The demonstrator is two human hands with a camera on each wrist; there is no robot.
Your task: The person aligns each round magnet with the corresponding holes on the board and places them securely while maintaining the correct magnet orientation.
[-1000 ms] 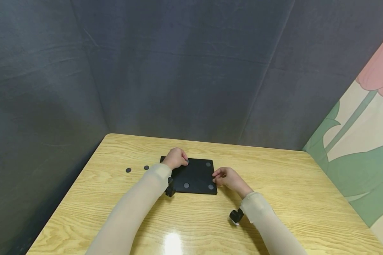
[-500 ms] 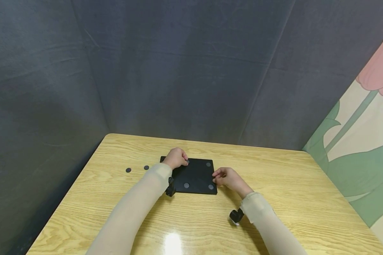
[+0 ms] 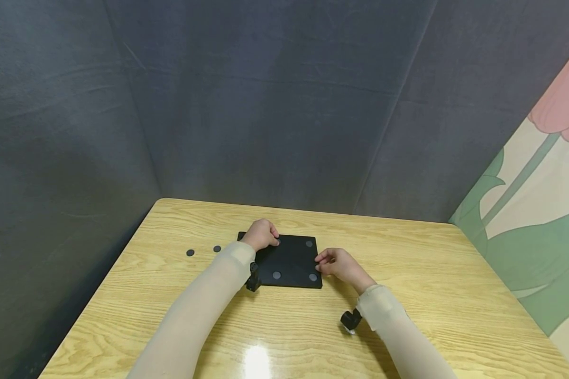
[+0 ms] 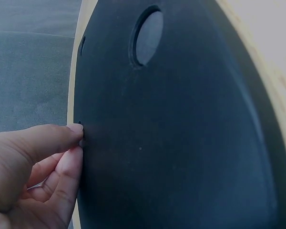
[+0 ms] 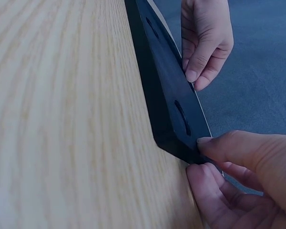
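Dark curtain (image 3: 284,105) hangs behind the pale wood surface (image 3: 408,258). From the head view, the black board (image 3: 289,258) lies flat towards the far edge. My left hand (image 3: 261,236) is over a grey disc (image 3: 278,242) at its far side, my right hand (image 3: 340,266) at its right edge; two loose discs (image 3: 190,252) lie to the left.

By the left wrist view, my thumb and fingers nearly meet at the board's rim; whether they pinch the disc I cannot tell. A round recess (image 4: 149,38) nearby holds its disc sunk inside; mine, I judge, should sit as level, pressed at its centre.

By the right wrist view, my thumb and fingers clamp the board's edge, near a corner. A light hold should do; lifting could upset the seating.
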